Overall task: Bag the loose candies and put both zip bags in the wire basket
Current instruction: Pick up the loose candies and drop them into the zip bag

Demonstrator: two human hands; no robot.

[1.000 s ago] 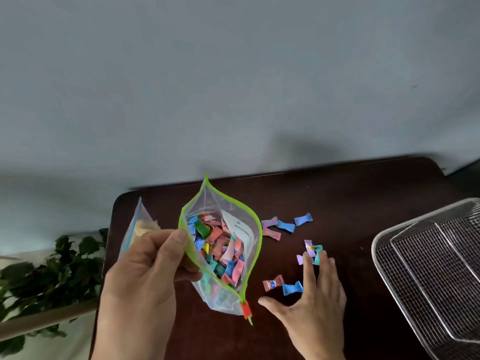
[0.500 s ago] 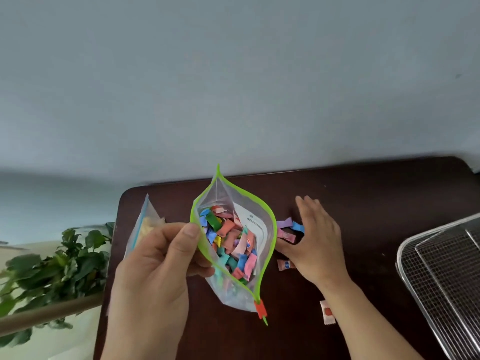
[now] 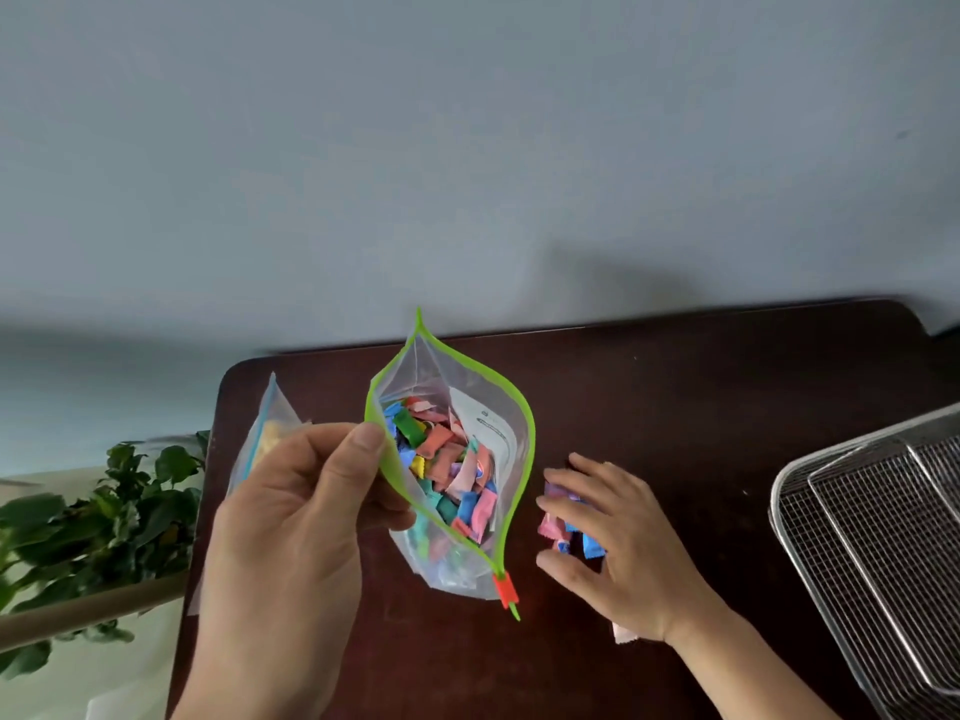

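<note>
1. Since half a second ago, the right hand [image 3: 623, 543] has slid toward six o'clock, fingers now curled around several loose candies [image 3: 566, 532] on the table [image 3: 675, 387].
2. Left hand [image 3: 291, 522] pinches the rim of the green-zip bag [image 3: 488, 423], whose mouth gapes, full of candies.
3. One second bag [image 3: 265, 433] lies at nine o'clock, partly hidden.
4. One wire basket [image 3: 883, 537] sits at three o'clock; one plant [image 3: 104, 511] sits beyond the table's left edge.

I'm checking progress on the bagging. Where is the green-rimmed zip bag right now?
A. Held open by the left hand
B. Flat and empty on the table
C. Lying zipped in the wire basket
A: the left hand pinches the rim of the green-rimmed zip bag, whose mouth gapes over candies.
</note>
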